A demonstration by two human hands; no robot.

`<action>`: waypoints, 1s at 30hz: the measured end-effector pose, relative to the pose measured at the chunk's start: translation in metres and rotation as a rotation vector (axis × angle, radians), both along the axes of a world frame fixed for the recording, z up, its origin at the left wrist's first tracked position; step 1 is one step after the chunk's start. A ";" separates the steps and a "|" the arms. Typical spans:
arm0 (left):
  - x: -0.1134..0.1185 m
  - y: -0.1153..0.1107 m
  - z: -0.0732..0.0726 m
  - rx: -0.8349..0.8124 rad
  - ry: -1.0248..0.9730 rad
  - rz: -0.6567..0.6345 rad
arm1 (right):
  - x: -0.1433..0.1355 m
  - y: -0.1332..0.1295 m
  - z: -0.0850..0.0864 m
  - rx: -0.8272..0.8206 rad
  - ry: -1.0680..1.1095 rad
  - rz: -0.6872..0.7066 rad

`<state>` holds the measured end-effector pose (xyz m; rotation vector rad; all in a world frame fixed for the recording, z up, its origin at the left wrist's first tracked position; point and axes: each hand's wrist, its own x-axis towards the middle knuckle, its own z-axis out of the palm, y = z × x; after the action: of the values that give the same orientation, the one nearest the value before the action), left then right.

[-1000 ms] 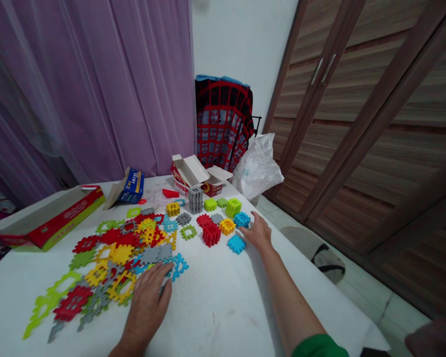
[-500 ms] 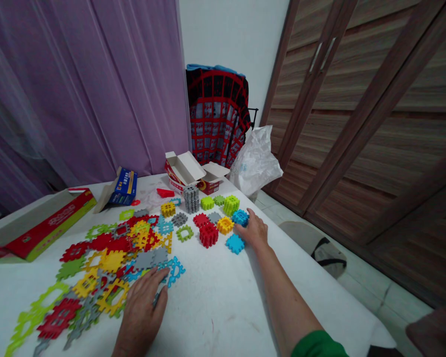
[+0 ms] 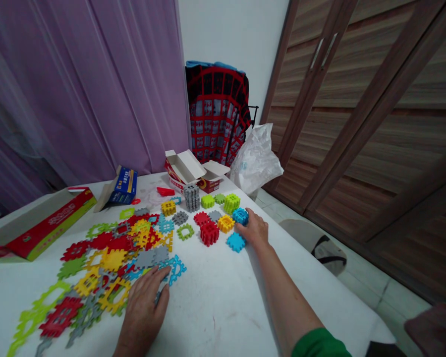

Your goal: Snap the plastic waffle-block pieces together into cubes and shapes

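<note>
My right hand (image 3: 255,228) is at the right of the sorted pieces, its fingers around a small blue stack (image 3: 240,216). A flat blue piece (image 3: 236,242) lies just below that hand's thumb. My left hand (image 3: 145,307) rests over the near edge of the mixed pile, fingers spread, beside a blue triangular piece (image 3: 176,270); a bit of grey shows under its fingers. Between the hands are a red stack (image 3: 209,233) and a yellow stack (image 3: 226,224). Behind them stand a lime green stack (image 3: 231,204) and a tall grey stack (image 3: 192,198).
Opened boxes stand at the back and left: a red and green one (image 3: 52,225), a blue one (image 3: 124,186) and a red one (image 3: 184,168). A white plastic bag (image 3: 256,161) hangs at the table's far right edge. A cloth-covered chair (image 3: 217,109) is behind.
The view has shifted very slightly. Both hands stay in nearly the same places, and the pieces have not visibly moved on the table.
</note>
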<state>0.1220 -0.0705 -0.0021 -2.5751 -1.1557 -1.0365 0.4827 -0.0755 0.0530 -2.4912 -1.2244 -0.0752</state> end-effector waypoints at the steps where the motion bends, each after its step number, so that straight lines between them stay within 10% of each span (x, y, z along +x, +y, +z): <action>1: 0.000 0.000 -0.001 -0.008 -0.004 0.001 | 0.000 0.000 0.000 -0.002 0.000 0.000; 12: 0.005 -0.007 0.004 -0.117 -0.030 0.023 | -0.007 0.000 0.019 0.335 -0.018 0.067; 18: 0.015 -0.016 0.011 -0.186 -0.047 0.038 | -0.071 0.002 0.035 0.565 -0.014 0.403; 24: 0.010 -0.027 0.017 -0.137 -0.086 -0.005 | -0.170 -0.012 -0.008 0.604 -0.008 0.823; 30: -0.042 -0.037 0.015 -0.036 -0.080 0.166 | -0.177 -0.022 -0.043 0.482 0.078 0.773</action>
<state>0.0800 -0.1080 0.0131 -2.4337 -1.3921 -1.0994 0.3055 -0.0975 0.0100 -1.4935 -1.7890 -0.0605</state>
